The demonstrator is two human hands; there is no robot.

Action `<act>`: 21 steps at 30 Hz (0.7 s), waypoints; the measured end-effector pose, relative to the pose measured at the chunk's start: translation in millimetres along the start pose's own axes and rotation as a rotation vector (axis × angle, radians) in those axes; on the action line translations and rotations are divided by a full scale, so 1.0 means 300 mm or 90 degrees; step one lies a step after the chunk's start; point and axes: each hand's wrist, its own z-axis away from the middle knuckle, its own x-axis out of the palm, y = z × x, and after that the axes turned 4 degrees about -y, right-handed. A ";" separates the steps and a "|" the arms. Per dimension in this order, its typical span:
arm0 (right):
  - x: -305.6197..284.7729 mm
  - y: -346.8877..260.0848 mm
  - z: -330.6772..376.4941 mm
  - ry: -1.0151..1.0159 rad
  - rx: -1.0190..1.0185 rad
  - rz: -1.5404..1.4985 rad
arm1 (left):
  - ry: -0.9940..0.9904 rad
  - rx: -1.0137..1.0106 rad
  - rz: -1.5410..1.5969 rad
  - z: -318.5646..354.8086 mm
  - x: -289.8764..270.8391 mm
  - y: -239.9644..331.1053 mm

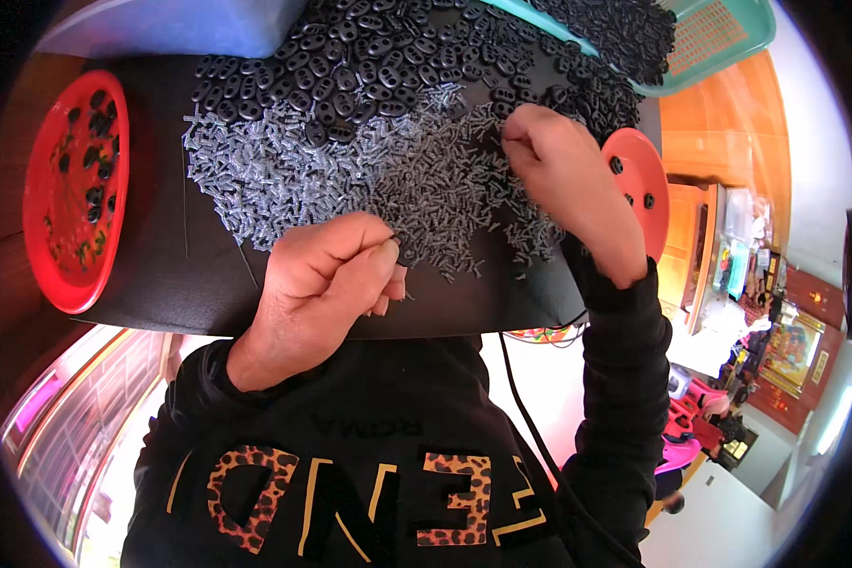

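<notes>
The left hand [327,279] sits near the front edge of the black board [189,275], fingers curled together with thumb and forefinger pinched on what seems to be 1 small dark piece; it is too tiny and too hidden to name with certainty. The right hand [563,170] is over the right side of the board, fingertips drawn together and pressed down into the heap of small grey pins [350,175], apparently picking 1 out, though what it grips cannot be seen.

The grey pins spread thickly across the middle of the board, from the left portion to under the right hand. Behind them, toward the far edge, lies a large pile of black oval 2-hole pieces [369,57], and more of these fill the teal plastic basket [729,47] at the far right corner.

The red tray [62,256] off the left edge of the board holds only a scattering of black pieces, with much of its floor bare. The red dish [639,161] at the right edge, partly hidden by the right wrist, shows just 2 or 3.

Judging from this, the work appears to be at an early stage: few pieces have reached the red containers, and the great bulk of pins and oval pieces remains loose on the board and in the basket.
</notes>
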 end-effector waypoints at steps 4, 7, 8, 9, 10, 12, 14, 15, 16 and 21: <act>-0.033 0.019 0.000 0.005 -0.009 0.012 | -0.002 -0.011 0.008 -0.002 -0.003 -0.003; -0.043 0.012 -0.010 -0.016 -0.049 0.022 | -0.004 -0.004 -0.007 -0.002 -0.006 -0.005; -0.043 0.006 -0.014 -0.037 -0.065 0.023 | -0.004 -0.004 -0.007 -0.002 -0.006 -0.005; -0.035 0.004 -0.017 -0.037 -0.065 0.023 | -0.001 -0.009 -0.007 -0.002 -0.006 -0.005; -0.022 0.004 -0.021 -0.035 -0.072 0.036 | 0.002 -0.013 -0.008 -0.001 -0.005 -0.005; -0.009 -0.001 -0.028 -0.032 -0.078 0.048 | 0.009 -0.015 -0.006 -0.002 -0.002 -0.006; -0.004 -0.009 -0.033 -0.058 -0.052 0.081 | 0.017 -0.017 -0.005 0.000 -0.003 -0.008; 0.000 -0.005 -0.034 -0.057 -0.052 0.081 | 0.017 -0.009 -0.001 -0.001 -0.003 -0.009; 0.007 0.003 -0.035 -0.044 -0.075 0.086 | 0.017 -0.002 0.002 -0.003 -0.003 -0.011; -0.028 -0.052 -0.004 0.029 -0.120 -0.030 | 0.042 0.001 0.050 0.009 -0.001 -0.015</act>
